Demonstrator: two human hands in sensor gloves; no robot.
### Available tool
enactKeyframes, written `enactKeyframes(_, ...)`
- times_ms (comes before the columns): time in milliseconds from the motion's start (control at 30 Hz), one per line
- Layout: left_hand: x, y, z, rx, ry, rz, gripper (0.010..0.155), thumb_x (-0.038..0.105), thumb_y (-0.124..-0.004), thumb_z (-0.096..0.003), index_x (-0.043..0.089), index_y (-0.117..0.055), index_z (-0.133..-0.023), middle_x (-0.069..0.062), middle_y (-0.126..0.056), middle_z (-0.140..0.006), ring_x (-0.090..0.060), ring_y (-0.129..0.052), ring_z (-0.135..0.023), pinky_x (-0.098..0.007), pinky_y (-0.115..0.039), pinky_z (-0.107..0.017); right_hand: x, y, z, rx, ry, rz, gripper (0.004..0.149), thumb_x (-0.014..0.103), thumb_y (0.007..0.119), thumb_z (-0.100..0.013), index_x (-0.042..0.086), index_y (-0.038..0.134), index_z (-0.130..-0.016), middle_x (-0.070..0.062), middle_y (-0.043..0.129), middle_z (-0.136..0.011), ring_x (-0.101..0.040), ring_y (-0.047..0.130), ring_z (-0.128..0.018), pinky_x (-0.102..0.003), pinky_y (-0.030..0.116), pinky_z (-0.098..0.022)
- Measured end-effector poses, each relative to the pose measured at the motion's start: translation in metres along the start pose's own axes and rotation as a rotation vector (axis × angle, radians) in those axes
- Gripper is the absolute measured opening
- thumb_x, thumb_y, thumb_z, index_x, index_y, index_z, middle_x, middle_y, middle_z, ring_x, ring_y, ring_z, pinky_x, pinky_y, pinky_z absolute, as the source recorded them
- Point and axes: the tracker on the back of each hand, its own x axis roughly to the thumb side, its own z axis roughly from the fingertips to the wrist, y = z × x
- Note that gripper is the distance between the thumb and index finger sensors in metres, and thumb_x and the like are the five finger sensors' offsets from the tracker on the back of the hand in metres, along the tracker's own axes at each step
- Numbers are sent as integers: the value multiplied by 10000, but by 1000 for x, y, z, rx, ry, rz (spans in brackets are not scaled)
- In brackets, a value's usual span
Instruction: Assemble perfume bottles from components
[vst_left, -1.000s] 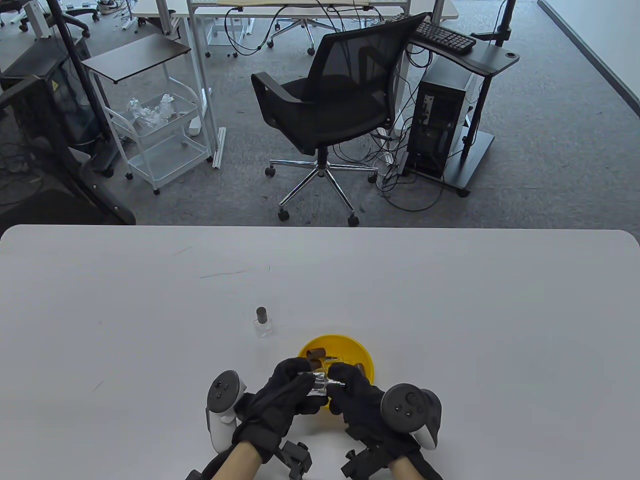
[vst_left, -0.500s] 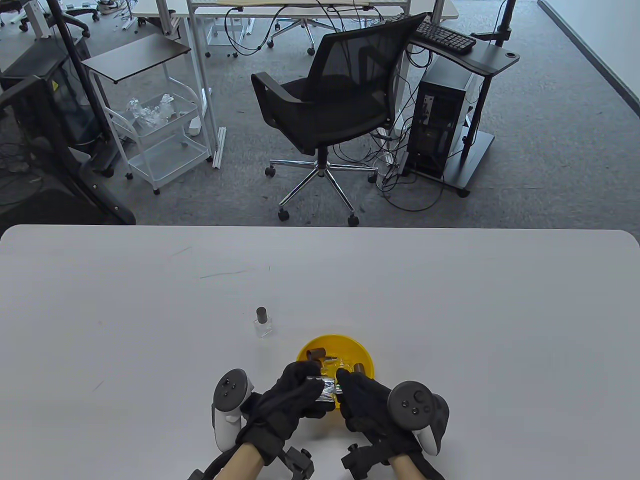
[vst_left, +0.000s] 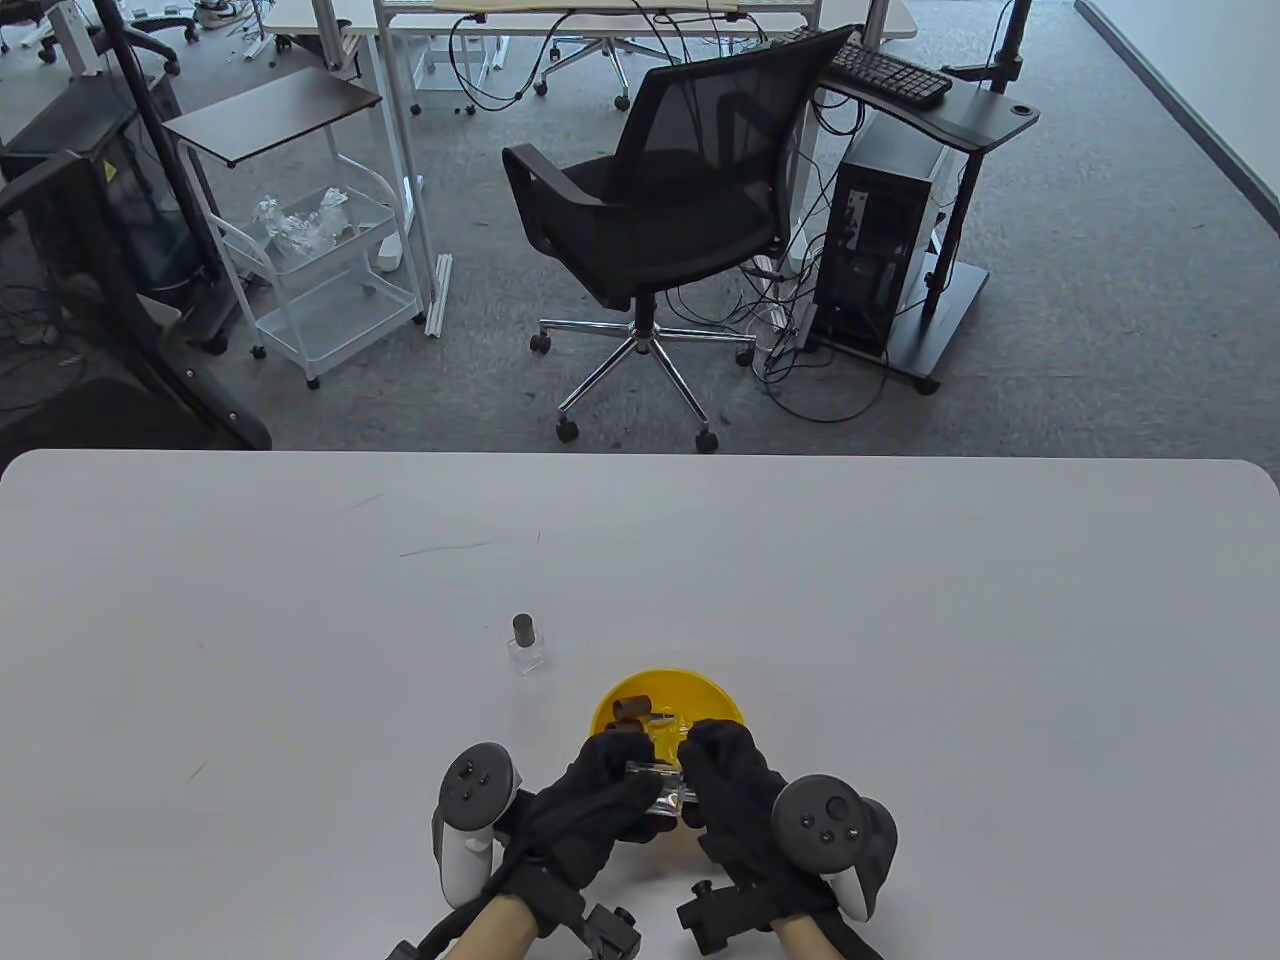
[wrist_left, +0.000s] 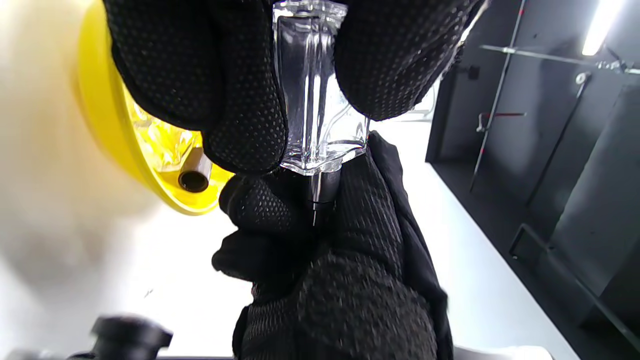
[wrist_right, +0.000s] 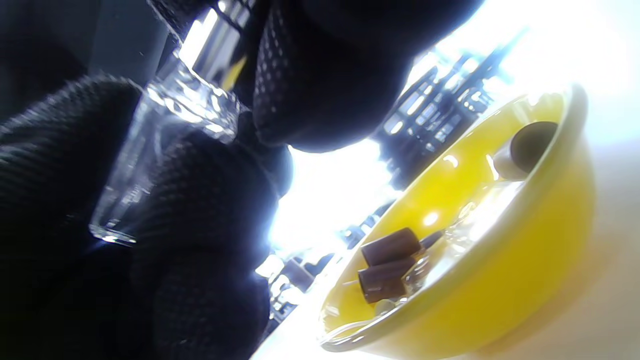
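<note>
My left hand (vst_left: 622, 772) grips a clear square glass bottle (vst_left: 660, 788) just above the near rim of the yellow bowl (vst_left: 612, 697). In the left wrist view the bottle (wrist_left: 312, 95) sits between my left fingers (wrist_left: 240, 100), neck pointing at the right hand. My right hand (vst_left: 708, 778) pinches a dark spray pump (wrist_left: 323, 194) at the bottle's neck; its thin tube runs inside the glass. The right wrist view shows the bottle (wrist_right: 165, 150) between both gloves. A capped bottle (vst_left: 525, 645) stands on the table to the bowl's upper left.
The yellow bowl (wrist_right: 545, 235) holds brown caps (wrist_right: 390, 247) and clear glass parts; one cap lies near its rim (wrist_left: 194, 172). The white table (vst_left: 900, 620) stretches wide around the hands. An office chair (vst_left: 660, 200) stands beyond the far edge.
The pump, first sticking out to the right of the bottle, has gone into the neck. Both hands closed together and drifted slightly right and toward the near edge.
</note>
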Motion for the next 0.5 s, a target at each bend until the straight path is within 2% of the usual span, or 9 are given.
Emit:
enactKeyframes(233, -3, 14, 0, 53, 9, 50, 529, 365, -782, -526, 228, -622, -1011, -86, -853, -912, -261, -1008, -653, -430, -852, -528, 4, 7, -2, 136, -70, -55, 429, 265, 675, -619, 63, 592, -989, -208, 828, -822, -280, 964, -462, -274, 843, -242)
enactKeyframes(367, -4, 17, -1, 61, 8, 59, 528, 364, -780, -526, 228, -623, -1011, -88, -854, -910, -263, -1008, -652, -431, -852, -526, 5, 9, -4, 226, -89, -46, 471, 237, 713, -611, 42, 566, -1013, -238, 800, -844, -293, 951, -504, -288, 840, -266)
enactKeyframes(500, -4, 19, -1, 65, 15, 62, 528, 365, -780, -527, 231, -622, -1013, -86, -855, -910, -257, -1010, -650, -431, -852, -526, 7, 11, -5, 251, -91, -2, 486, 203, 744, -601, 8, 568, -1010, -224, 824, -810, -280, 959, -491, -286, 844, -260)
